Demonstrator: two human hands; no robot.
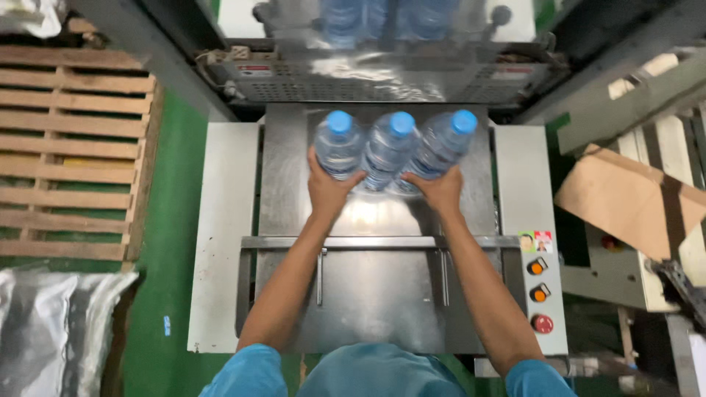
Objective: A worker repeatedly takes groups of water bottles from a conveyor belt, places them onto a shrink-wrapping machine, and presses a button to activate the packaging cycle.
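Note:
Three clear water bottles with blue caps stand side by side on a steel machine table (382,294): the left bottle (337,143), the middle bottle (387,147) and the right bottle (443,141). My left hand (329,189) presses against the near side of the left bottle. My right hand (439,191) presses against the near side of the right bottle. The middle bottle sits squeezed between the two. Both arms reach forward over a steel crossbar (379,241).
More bottles (382,18) sit inside the machine opening at the far end. Round orange and red buttons (540,292) are on the right panel. A wooden pallet (70,147) lies left on the green floor, silver bags (51,323) near left, cardboard (632,202) right.

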